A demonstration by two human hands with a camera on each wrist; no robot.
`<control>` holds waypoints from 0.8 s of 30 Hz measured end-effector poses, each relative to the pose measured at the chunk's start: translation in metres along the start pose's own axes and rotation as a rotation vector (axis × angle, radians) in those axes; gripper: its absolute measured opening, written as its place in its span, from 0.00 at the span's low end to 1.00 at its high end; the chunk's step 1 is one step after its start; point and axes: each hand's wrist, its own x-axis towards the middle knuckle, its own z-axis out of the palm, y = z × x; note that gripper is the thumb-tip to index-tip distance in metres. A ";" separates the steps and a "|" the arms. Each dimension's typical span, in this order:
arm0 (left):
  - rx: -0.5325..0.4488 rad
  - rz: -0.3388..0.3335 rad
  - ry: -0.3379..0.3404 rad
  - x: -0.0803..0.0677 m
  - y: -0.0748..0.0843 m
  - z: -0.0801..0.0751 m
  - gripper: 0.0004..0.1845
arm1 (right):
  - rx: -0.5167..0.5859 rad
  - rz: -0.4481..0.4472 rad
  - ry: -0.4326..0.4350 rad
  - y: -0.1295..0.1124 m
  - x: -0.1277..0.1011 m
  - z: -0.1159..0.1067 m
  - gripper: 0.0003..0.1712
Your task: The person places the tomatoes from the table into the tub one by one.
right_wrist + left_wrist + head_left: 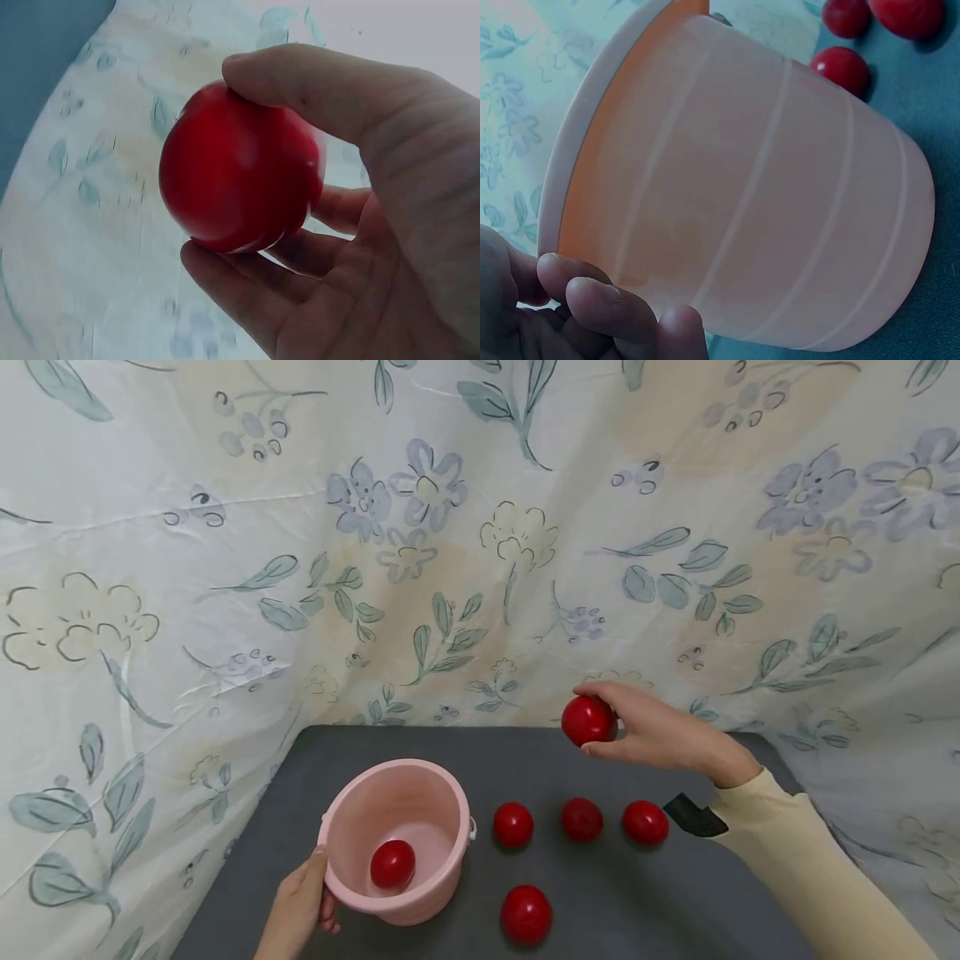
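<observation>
1. Red ball [588, 720] is lifted clear of the tabletop [637, 910], above its back edge, so the step in hand looks like carrying it
2. Next move likely calls for swinging it left over the pink bucket [397, 839], near the front left corner, and letting go
3. Right hand [660, 735] curls thumb and fingers [247, 289] round the ball
4. Left hand [300, 906] grips the bucket's rim, one ball already inside
</observation>
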 end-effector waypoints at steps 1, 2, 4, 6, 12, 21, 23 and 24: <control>0.005 -0.002 -0.003 0.001 0.000 0.001 0.31 | -0.006 -0.013 -0.004 -0.003 0.005 0.002 0.43; 0.008 -0.003 -0.006 0.001 0.000 0.001 0.31 | -0.010 -0.024 -0.008 -0.007 0.010 0.005 0.42; 0.010 -0.008 -0.006 0.001 0.001 0.001 0.30 | -0.013 -0.036 -0.023 -0.016 0.019 0.011 0.41; 0.010 -0.008 -0.006 0.001 0.002 0.001 0.30 | -0.001 -0.041 -0.041 -0.026 0.028 0.016 0.40; -0.011 0.003 -0.003 0.000 0.005 0.001 0.31 | 0.039 -0.084 -0.111 -0.058 0.056 0.028 0.41; 0.011 -0.025 0.006 0.000 0.007 -0.001 0.32 | 0.069 -0.263 -0.226 -0.105 0.095 0.068 0.42; 0.015 -0.027 0.006 0.000 0.006 -0.001 0.31 | 0.078 -0.290 -0.256 -0.114 0.101 0.077 0.42; 0.017 -0.027 0.004 -0.001 0.006 -0.001 0.32 | 0.080 -0.298 -0.273 -0.118 0.104 0.082 0.42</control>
